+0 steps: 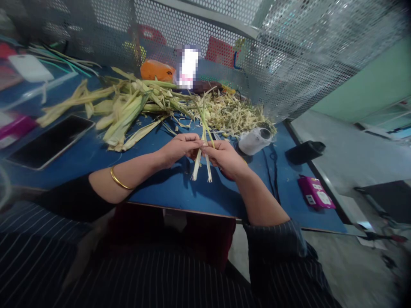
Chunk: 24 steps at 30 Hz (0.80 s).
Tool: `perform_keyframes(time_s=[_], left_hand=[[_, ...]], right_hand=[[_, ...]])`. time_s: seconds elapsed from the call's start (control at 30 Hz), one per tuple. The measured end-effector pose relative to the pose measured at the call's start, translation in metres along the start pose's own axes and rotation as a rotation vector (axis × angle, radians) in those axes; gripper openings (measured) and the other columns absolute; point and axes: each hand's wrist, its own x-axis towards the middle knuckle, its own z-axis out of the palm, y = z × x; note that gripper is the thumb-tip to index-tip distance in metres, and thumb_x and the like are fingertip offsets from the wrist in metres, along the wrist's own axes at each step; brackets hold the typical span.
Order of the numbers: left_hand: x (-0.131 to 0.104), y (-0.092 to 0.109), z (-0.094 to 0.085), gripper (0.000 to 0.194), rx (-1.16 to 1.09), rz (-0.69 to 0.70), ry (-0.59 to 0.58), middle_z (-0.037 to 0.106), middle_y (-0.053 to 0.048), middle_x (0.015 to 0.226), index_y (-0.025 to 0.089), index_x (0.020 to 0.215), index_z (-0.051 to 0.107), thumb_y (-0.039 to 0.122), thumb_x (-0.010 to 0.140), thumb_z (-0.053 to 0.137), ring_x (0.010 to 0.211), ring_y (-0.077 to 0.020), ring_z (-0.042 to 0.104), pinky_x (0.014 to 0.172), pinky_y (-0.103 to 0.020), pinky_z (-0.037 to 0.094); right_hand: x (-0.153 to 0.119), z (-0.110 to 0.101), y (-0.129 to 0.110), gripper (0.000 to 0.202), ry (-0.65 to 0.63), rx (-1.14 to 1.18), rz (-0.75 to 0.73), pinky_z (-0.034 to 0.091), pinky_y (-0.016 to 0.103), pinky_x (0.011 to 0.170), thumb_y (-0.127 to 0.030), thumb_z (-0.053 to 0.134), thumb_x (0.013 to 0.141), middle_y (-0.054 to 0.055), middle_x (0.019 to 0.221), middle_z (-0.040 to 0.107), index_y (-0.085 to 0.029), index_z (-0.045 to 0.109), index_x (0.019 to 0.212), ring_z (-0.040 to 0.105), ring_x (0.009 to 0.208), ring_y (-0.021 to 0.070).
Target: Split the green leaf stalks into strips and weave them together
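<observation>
Pale green husk strips cross each other between my two hands, near the middle of the blue table. My left hand, with a gold bangle on its wrist, pinches them from the left. From the right, my right hand closes on the same strips, its thumb meeting the left fingers. Two cut white ends hang below the fingers, and thin green ends point up and away. Beyond my hands lie a heap of long corn husks and a pile of shredded husk.
A white roll stands right of my hands, with a black cylinder and a pink packet farther right. A dark tablet lies at left. An orange object sits before the perforated metal screen.
</observation>
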Motion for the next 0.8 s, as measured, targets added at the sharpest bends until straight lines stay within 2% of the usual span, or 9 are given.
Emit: perform_keyframes(time_s=[0.1,0.23,0.43,0.63,0.73,0.8], left_hand=[[0.000,0.001,0.002,0.022,-0.008,-0.004,-0.011,0.060,-0.001,0.064,0.016,0.069,0.055,0.029,0.086,0.058,0.055,-0.0081,0.053,0.061,-0.023,0.044],[-0.002,0.004,0.005,0.024,-0.016,0.041,-0.055,0.064,-0.002,0.069,0.015,0.073,0.057,0.035,0.084,0.062,0.062,-0.0099,0.058,0.065,-0.024,0.046],[-0.003,0.007,0.003,0.024,-0.072,0.066,-0.077,0.061,-0.002,0.066,0.015,0.074,0.054,0.034,0.086,0.059,0.063,-0.0116,0.060,0.068,-0.026,0.047],[-0.004,0.008,0.003,0.019,0.139,0.129,-0.050,0.060,-0.002,0.068,0.015,0.075,0.054,0.027,0.089,0.050,0.063,-0.0117,0.057,0.066,-0.027,0.046],[-0.005,0.009,0.004,0.019,0.284,0.173,-0.063,0.056,0.000,0.066,0.016,0.072,0.053,0.025,0.089,0.048,0.063,-0.0115,0.052,0.065,-0.027,0.043],[-0.005,0.009,0.003,0.022,0.386,0.206,-0.050,0.051,0.002,0.063,0.017,0.067,0.049,0.024,0.088,0.048,0.061,-0.0110,0.048,0.063,-0.026,0.040]], right_hand=[[-0.001,-0.001,0.000,0.030,-0.048,0.057,0.009,0.011,0.020,0.038,-0.040,0.069,0.078,-0.010,0.045,0.030,-0.016,0.058,0.066,0.019,0.039,0.0026],[0.000,-0.004,-0.001,0.027,-0.114,0.212,0.024,0.010,0.019,0.037,-0.035,0.070,0.077,-0.011,0.045,0.025,-0.015,0.057,0.065,0.014,0.038,0.0017],[0.000,-0.012,-0.009,0.033,-0.208,0.354,0.075,0.014,0.018,0.036,-0.033,0.067,0.076,-0.010,0.047,0.027,-0.018,0.045,0.057,0.018,0.038,0.0023],[0.000,-0.009,-0.006,0.031,-0.036,0.207,0.029,0.009,0.019,0.036,-0.040,0.066,0.080,-0.010,0.048,0.025,-0.015,0.055,0.065,0.015,0.037,0.0017],[0.002,-0.005,-0.003,0.036,0.027,0.167,-0.002,0.009,0.019,0.036,-0.047,0.066,0.080,-0.010,0.050,0.027,-0.016,0.055,0.067,0.016,0.038,0.0015],[0.003,-0.004,-0.002,0.036,0.052,0.167,-0.021,0.010,0.019,0.037,-0.046,0.071,0.076,-0.011,0.049,0.027,-0.017,0.052,0.066,0.017,0.039,0.0016]])
